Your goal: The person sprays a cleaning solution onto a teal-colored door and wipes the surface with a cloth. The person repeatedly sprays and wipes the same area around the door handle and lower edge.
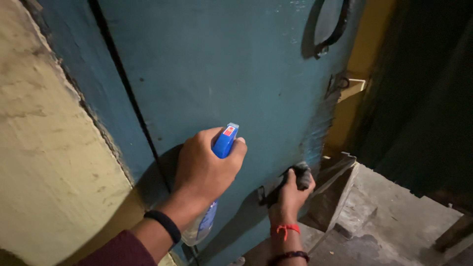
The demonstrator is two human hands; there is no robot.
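Observation:
My left hand (pixel 204 167) grips a spray bottle (pixel 224 143) with a blue trigger head and a clear body that hangs below my wrist. Its nozzle points at a worn teal door (pixel 236 64). Lower down, my right hand (pixel 290 189) presses a dark cloth (pixel 300 175) against the door near its right edge. A black band sits on my left wrist, and red and dark threads circle my right wrist.
A black ring handle (pixel 335 29) hangs near the door's top right. A rough yellow wall (pixel 44 148) stands at the left. Beyond the door edge lie a grey concrete floor (pixel 394 216) and a dark opening (pixel 428 88).

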